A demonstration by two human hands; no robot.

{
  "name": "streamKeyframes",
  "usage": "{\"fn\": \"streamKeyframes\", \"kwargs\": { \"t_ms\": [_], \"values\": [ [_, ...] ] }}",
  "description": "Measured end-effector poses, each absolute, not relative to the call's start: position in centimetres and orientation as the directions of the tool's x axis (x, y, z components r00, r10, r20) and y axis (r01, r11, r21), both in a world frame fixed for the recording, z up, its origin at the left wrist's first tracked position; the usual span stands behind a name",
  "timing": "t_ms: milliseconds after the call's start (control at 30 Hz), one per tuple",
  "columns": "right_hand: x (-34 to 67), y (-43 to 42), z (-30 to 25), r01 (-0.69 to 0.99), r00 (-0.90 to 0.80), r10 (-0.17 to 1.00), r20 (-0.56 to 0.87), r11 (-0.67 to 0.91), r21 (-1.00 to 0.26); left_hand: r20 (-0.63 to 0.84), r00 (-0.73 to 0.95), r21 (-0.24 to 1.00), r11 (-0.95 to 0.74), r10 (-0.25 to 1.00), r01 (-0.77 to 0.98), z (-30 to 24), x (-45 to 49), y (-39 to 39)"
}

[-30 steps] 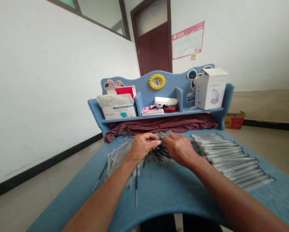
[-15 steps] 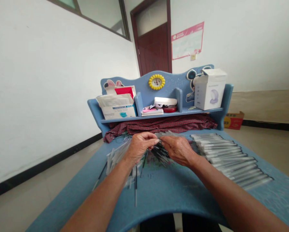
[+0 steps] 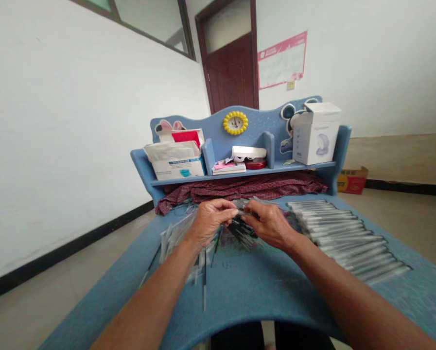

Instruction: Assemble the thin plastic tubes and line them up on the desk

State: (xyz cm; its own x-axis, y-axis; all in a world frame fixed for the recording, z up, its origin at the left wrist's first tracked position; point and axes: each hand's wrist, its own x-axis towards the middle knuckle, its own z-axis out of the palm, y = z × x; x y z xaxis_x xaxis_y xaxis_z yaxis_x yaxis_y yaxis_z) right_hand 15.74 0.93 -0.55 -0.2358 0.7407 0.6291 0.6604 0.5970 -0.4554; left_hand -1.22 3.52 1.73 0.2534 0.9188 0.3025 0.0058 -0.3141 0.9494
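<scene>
My left hand [image 3: 212, 221] and my right hand [image 3: 269, 223] meet at the middle of the blue desk [image 3: 261, 287], fingers pinched together on a thin clear sleeve [image 3: 242, 210] held between them. Under the hands lies a loose heap of thin black sticks [image 3: 241, 231]. To the left of my left hand sits a pile of empty clear sleeves [image 3: 176, 233]. One black stick [image 3: 204, 282] lies alone nearer to me. On the right runs a long overlapping row of filled sleeves [image 3: 343, 236].
A red checked cloth [image 3: 247, 187] lies under the desk's blue shelf [image 3: 239, 170]. The shelf holds a mask box [image 3: 176, 163], booklets, a red tin and a white carton [image 3: 315, 132]. A yellow clock [image 3: 235, 122] sits on the backboard. A cardboard box [image 3: 352, 180] stands on the floor at right.
Both hands stay pinched together over the stick heap; the fingers have shifted slightly and the view has drifted a little. Nothing else on the desk has moved.
</scene>
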Motion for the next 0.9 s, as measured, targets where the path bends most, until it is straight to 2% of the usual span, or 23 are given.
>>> {"fn": "streamKeyframes", "kwargs": {
  "t_ms": [200, 333, 500, 767, 900],
  "values": [
    [15.81, 0.97, -0.46, 0.607, -0.301, 0.721, 0.624, 0.650, -0.457, 0.285, 0.269, 0.952, -0.305, 0.920, 0.036, 1.66, -1.47, 3.77],
    [15.73, 1.07, -0.55, 0.570, -0.291, 0.758, 0.584, 0.628, -0.530, 0.282, 0.294, 0.947, -0.314, 0.913, 0.069, 1.54, -1.58, 3.86],
    [15.73, 1.47, -0.94, 0.524, -0.186, 0.813, 0.552, 0.557, -0.644, 0.279, 0.308, 0.943, -0.320, 0.910, 0.092, 1.43, -1.53, 3.79],
    [15.87, 1.54, -0.77, 0.489, -0.322, 0.750, 0.578, 0.654, -0.577, 0.280, 0.291, 0.942, -0.319, 0.915, 0.099, 1.23, -1.59, 4.05],
    [15.88, 1.64, -0.94, 0.515, -0.263, 0.795, 0.546, 0.594, -0.618, 0.275, 0.295, 0.944, -0.315, 0.915, 0.095, 1.15, -1.62, 4.12]
  ]
}}
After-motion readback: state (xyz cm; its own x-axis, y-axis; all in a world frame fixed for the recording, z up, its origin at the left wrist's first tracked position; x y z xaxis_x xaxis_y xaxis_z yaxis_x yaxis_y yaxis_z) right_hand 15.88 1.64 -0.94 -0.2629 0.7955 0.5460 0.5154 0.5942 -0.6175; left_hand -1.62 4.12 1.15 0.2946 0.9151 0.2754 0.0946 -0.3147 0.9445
